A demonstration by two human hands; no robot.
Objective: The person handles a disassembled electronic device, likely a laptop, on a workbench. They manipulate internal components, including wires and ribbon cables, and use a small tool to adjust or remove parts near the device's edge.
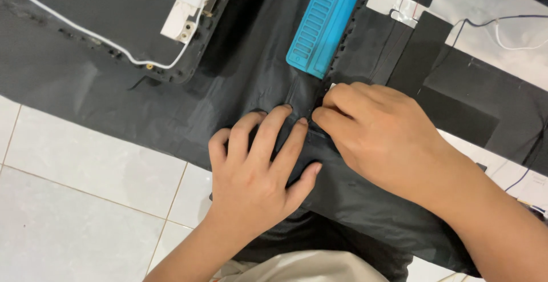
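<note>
below, black sheet [171, 111] seemingly covers white floor tiles [74, 202].

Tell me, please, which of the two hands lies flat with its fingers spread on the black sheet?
The left hand: its fingers fan out flat on the black sheet, while the right hand is curled, pinching at the fold.

left hand [260, 162]: bare, no ring or glove seen | right hand [374, 131]: bare | forearms: unsleeved | beige garment [297, 268]: seen at 6 o'clock
</note>
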